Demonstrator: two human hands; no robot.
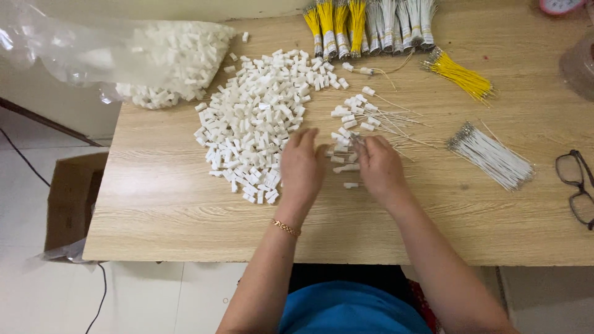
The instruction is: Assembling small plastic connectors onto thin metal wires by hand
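My left hand (pixel 301 166) rests palm down at the right edge of a big pile of small white plastic connectors (pixel 257 117), fingers spread over the nearest pieces. My right hand (pixel 378 166) is just beside it, its fingertips pinched on a thin white wire (pixel 357 143) near a small heap of wires fitted with white connectors (pixel 359 117). A few loose connectors (pixel 348 168) lie between the two hands. Whether the left fingers hold a connector is hidden.
A loose bunch of white wires (pixel 492 158) and a yellow bunch (pixel 461 75) lie to the right. Banded yellow and white wire bundles (pixel 371 25) line the far edge. A clear bag of connectors (pixel 161 59) sits far left. Glasses (pixel 578 185) lie at the right; a cardboard box (pixel 71 204) stands on the floor.
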